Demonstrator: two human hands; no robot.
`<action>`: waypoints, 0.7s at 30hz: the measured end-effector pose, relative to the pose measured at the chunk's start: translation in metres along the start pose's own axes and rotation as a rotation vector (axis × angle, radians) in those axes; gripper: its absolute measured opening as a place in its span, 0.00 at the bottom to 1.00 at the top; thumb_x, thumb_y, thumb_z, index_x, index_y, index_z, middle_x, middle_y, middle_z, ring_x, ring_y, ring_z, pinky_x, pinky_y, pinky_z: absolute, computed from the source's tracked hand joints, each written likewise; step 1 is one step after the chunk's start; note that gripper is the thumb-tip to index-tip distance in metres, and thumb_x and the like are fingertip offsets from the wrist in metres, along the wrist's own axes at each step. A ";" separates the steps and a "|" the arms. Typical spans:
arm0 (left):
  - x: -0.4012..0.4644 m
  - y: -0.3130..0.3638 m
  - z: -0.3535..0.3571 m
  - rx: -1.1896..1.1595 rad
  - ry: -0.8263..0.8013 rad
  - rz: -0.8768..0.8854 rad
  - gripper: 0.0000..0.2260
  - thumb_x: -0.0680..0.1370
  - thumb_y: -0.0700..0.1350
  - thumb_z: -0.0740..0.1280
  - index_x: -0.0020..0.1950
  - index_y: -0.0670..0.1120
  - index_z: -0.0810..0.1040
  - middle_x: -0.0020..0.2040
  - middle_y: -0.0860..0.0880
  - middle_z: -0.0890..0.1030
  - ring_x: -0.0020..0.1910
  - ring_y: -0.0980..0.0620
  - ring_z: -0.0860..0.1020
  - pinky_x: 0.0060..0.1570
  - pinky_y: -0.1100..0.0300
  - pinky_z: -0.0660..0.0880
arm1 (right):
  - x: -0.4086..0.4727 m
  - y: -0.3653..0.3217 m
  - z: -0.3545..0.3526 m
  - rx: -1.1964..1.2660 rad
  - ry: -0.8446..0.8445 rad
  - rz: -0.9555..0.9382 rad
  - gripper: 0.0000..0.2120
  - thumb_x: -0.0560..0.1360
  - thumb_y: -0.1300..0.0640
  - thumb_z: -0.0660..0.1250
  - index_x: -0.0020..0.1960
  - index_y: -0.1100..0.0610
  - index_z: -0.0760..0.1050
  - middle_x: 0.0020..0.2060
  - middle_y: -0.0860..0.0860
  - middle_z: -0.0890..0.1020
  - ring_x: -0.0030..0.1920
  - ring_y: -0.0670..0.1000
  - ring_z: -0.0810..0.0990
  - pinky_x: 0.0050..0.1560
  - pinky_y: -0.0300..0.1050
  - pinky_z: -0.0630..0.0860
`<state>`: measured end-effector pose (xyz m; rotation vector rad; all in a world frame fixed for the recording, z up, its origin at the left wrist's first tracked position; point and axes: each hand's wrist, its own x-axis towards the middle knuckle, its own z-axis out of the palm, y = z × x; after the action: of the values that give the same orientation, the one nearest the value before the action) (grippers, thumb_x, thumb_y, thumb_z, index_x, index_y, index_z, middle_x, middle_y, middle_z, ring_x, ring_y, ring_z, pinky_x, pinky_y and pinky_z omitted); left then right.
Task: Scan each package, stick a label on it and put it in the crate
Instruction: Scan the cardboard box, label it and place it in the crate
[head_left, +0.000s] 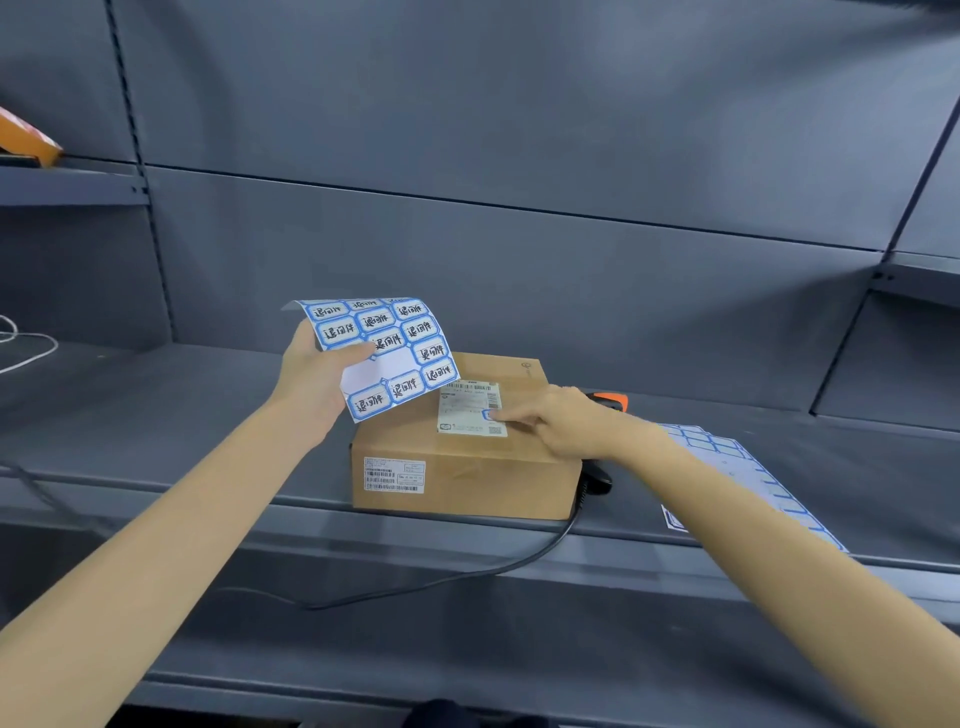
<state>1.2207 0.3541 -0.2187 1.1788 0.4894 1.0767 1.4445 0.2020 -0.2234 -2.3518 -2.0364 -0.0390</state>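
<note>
The labelling step is under way: the right hand (558, 421) is pressing a small blue-edged sticker (489, 414) onto the white shipping label (470, 408) on top of the cardboard box (462, 467), its fingers (511, 415) reaching out nearly straight and bearing down on the sticker instead of gripping anything. The left hand (311, 379) is holding up the sheet of stickers (382, 356), thumb curled over its front and the other fingers hidden behind it; one gap is showing where a sticker has come off. The box is sitting on the grey shelf (156, 415), close to its front edge, squat and brown, with a second barcode label (394, 474) on its near side. A scanner (610, 401) with an orange top is lying just behind the right hand, its cable (467, 571) trailing down over the shelf edge, and another sticker sheet (727, 457) is lying to the right. Next, probably, the sticker needs smoothing flat, then the box needs lifting into the crate, which is not in view.
</note>
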 end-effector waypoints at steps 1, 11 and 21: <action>0.000 0.000 0.000 -0.001 -0.001 -0.002 0.23 0.76 0.31 0.66 0.68 0.47 0.69 0.61 0.49 0.80 0.57 0.47 0.80 0.47 0.50 0.79 | -0.005 -0.002 -0.004 -0.008 -0.085 0.007 0.33 0.77 0.68 0.49 0.73 0.38 0.64 0.72 0.40 0.67 0.69 0.52 0.67 0.65 0.47 0.65; -0.010 0.008 0.018 0.003 -0.140 0.001 0.23 0.76 0.31 0.65 0.69 0.46 0.69 0.61 0.48 0.80 0.58 0.46 0.80 0.53 0.47 0.79 | 0.005 -0.006 -0.040 0.881 0.166 0.177 0.20 0.83 0.46 0.54 0.69 0.53 0.71 0.63 0.48 0.77 0.63 0.45 0.74 0.61 0.34 0.69; -0.027 0.001 0.071 0.173 -0.361 -0.034 0.24 0.77 0.38 0.68 0.71 0.51 0.67 0.59 0.48 0.81 0.58 0.47 0.80 0.61 0.45 0.74 | -0.011 0.001 -0.078 1.437 0.462 0.174 0.10 0.79 0.58 0.63 0.58 0.62 0.77 0.49 0.56 0.85 0.46 0.52 0.84 0.45 0.47 0.81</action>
<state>1.2645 0.2951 -0.1976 1.4770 0.3219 0.7798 1.4441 0.1879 -0.1459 -1.3381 -0.9567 0.5931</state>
